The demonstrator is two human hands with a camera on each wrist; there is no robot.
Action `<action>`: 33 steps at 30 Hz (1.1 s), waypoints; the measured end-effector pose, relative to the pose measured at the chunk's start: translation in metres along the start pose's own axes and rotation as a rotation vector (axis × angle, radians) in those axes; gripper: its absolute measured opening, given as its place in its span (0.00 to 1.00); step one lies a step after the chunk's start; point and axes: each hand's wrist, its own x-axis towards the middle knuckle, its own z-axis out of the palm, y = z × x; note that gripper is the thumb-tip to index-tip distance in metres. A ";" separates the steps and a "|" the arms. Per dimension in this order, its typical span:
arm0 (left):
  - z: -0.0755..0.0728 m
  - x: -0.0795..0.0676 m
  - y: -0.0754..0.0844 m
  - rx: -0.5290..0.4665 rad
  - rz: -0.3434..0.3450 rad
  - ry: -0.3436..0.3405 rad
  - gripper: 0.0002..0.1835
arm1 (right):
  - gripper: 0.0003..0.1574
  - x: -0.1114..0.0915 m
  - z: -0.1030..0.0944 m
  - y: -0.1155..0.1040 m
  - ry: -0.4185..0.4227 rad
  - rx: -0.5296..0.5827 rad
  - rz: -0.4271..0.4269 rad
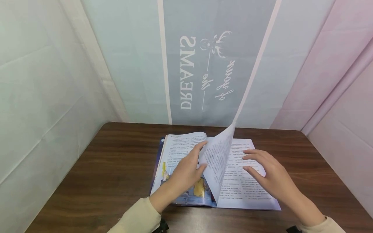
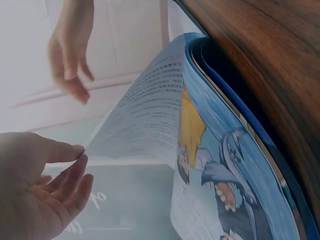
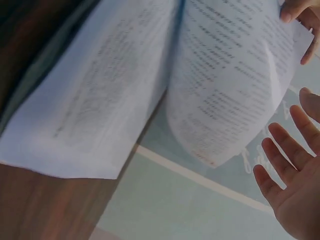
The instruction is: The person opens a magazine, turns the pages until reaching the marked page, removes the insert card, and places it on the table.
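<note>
An open magazine (image 1: 247, 191) lies on the table, its left page carrying a coloured illustration (image 2: 200, 135) below printed text. One page (image 1: 220, 155) stands raised and curved between the two halves. My left hand (image 1: 185, 171) pinches that page's edge between thumb and index finger, as the left wrist view shows best. Above the right-hand page hovers my right hand (image 1: 272, 174), fingers spread and holding nothing. The right wrist view shows its palm (image 3: 300, 200) apart from the raised page.
Beneath the magazine is a dark brown wood-grain table (image 1: 116, 168). A printed curtain (image 1: 140, 64) with white lettering hangs behind its far edge. Pale fabric walls (image 1: 38, 97) stand on the left and right sides.
</note>
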 end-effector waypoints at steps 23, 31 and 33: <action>-0.026 -0.046 -0.050 -0.066 -0.144 0.145 0.40 | 0.22 -0.059 0.002 0.048 -0.167 -0.032 0.120; -0.034 -0.055 -0.065 -0.020 -0.200 0.126 0.41 | 0.27 -0.072 -0.001 0.070 -0.196 0.000 0.167; -0.036 -0.057 -0.067 -0.019 -0.222 0.120 0.41 | 0.28 -0.075 -0.001 0.074 -0.213 0.007 0.184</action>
